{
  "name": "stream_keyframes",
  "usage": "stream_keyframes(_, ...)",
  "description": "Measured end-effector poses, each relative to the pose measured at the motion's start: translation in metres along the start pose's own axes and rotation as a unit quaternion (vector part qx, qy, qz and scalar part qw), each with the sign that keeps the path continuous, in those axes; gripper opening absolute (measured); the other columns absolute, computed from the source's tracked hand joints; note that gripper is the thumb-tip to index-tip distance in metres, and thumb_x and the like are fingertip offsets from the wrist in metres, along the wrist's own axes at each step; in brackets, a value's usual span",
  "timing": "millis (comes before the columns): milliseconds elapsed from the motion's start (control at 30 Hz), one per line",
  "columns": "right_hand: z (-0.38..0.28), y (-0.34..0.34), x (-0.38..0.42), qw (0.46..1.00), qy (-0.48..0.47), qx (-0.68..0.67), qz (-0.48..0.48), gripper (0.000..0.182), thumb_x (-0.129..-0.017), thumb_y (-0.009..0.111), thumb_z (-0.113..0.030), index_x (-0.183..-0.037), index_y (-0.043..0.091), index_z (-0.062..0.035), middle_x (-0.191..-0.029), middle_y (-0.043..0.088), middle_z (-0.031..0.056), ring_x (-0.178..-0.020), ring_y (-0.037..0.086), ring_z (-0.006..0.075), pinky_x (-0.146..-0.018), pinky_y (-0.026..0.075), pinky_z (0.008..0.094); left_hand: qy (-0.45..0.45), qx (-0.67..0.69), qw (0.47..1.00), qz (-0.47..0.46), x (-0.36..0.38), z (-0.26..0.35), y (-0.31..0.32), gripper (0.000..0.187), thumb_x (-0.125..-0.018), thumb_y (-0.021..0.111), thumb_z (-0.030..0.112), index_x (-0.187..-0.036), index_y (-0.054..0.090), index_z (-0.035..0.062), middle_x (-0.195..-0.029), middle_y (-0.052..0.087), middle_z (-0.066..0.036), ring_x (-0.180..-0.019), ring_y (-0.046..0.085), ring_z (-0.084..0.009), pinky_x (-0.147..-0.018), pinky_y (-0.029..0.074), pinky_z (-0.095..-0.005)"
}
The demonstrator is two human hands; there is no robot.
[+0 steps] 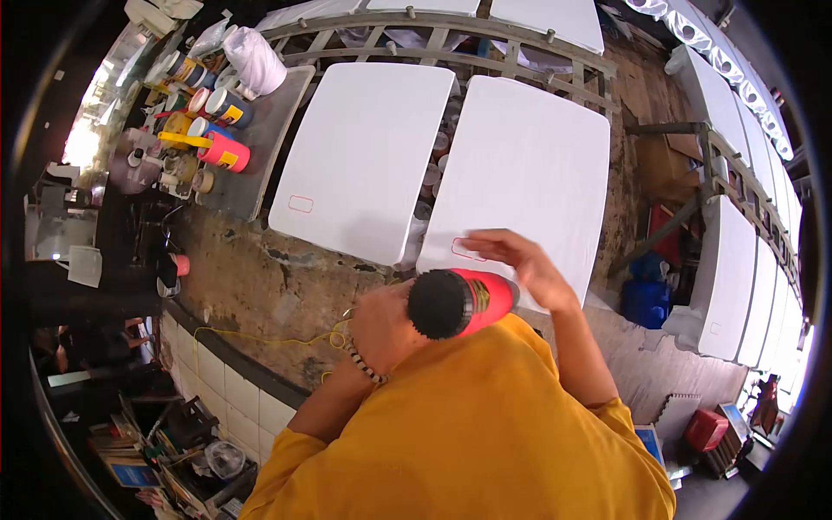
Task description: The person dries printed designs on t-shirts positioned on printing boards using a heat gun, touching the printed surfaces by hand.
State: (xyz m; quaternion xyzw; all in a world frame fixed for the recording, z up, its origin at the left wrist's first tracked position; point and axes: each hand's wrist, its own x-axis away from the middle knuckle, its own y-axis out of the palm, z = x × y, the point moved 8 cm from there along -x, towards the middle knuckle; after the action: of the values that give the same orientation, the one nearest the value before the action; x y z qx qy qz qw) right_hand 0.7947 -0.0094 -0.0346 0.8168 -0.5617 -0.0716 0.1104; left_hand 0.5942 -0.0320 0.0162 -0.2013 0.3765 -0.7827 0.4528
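Note:
My left hand (381, 326), blurred and with a beaded bracelet at the wrist, is closed at the side of a red hot-air gun (487, 299) with a ribbed black end. The gun's grip is hidden. My right hand (529, 267) is open, fingers stretched out to the left, above the near edge of the right white fabric panel (529, 156). Its fingertips overlap a small red rounded outline (459, 248) on that panel. To the left lies a second white panel (368, 147), with a similar red outline (301, 204) near its lower left corner.
Paint tubs and a pink container (227, 154) stand on a grey side board (273, 143). A yellow cord (269, 339) runs near a tiled ledge (243, 381). Wooden racks (555, 76) hold more panels behind and right. A blue drum (646, 302) stands at the right.

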Motion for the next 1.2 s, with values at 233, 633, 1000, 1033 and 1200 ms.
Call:
stream_keyframes(233,0.205,-0.075,0.116,0.873,0.339,-0.327,0.128,0.073,-0.109,0.043,-0.063,-0.126,0.071,0.0015,-0.138,0.068,0.0211,-0.136,0.059,0.0323,-0.113,0.046,0.0506,0.035,0.045,0.998,-0.024,0.003,0.020,0.009,0.043,-0.080,0.083,0.043,-0.109,0.075,0.0119,-0.103,0.074,-0.006,-0.093,0.072,-0.0301,-0.081,0.056,-0.0450)
stream_keyframes(633,0.206,-0.063,0.100,0.855,0.294,-0.421,0.081,0.068,-0.109,0.046,-0.059,-0.115,0.077,0.0014,-0.127,0.073,0.0235,-0.123,0.068,0.0355,-0.111,0.051,0.0512,0.020,0.039,0.999,-0.013,0.006,0.019,0.006,0.045,-0.080,0.083,0.042,-0.111,0.074,0.0106,-0.105,0.074,-0.006,-0.094,0.072,-0.0304,-0.083,0.055,-0.0444)
stream_keyframes(1000,0.176,-0.189,0.023,0.879,0.102,0.349,0.309,0.037,-0.104,0.068,-0.035,-0.082,0.060,-0.0063,-0.061,0.054,0.0038,-0.051,0.049,0.0192,-0.050,0.044,0.0408,-0.083,-0.086,0.982,0.145,-0.017,-0.060,-0.079,0.055,-0.077,0.090,0.057,-0.092,0.077,0.0065,-0.085,0.074,-0.016,-0.079,0.072,-0.0406,-0.068,0.057,-0.0468)
stream_keyframes(1033,0.164,-0.186,0.012,0.841,0.080,0.451,0.288,0.033,-0.102,0.070,-0.034,-0.085,0.064,-0.0064,-0.071,0.061,0.0072,-0.063,0.056,0.0226,-0.059,0.049,0.0433,-0.079,-0.135,0.980,0.120,-0.025,-0.062,-0.078,0.056,-0.077,0.088,0.060,-0.088,0.076,0.0062,-0.080,0.074,-0.016,-0.075,0.072,-0.0396,-0.066,0.056,-0.0462)
stream_keyframes(1200,0.137,-0.153,-0.019,0.730,-0.126,0.633,0.227,0.034,-0.101,0.069,-0.038,-0.125,0.073,-0.0135,-0.139,0.063,0.0150,-0.132,0.056,0.0356,-0.112,0.044,0.0526,-0.029,-0.256,0.966,0.013,-0.052,-0.069,-0.042,0.060,-0.079,0.084,0.066,-0.080,0.076,0.0061,-0.066,0.070,-0.012,-0.062,0.069,-0.0357,-0.057,0.054,-0.0447)
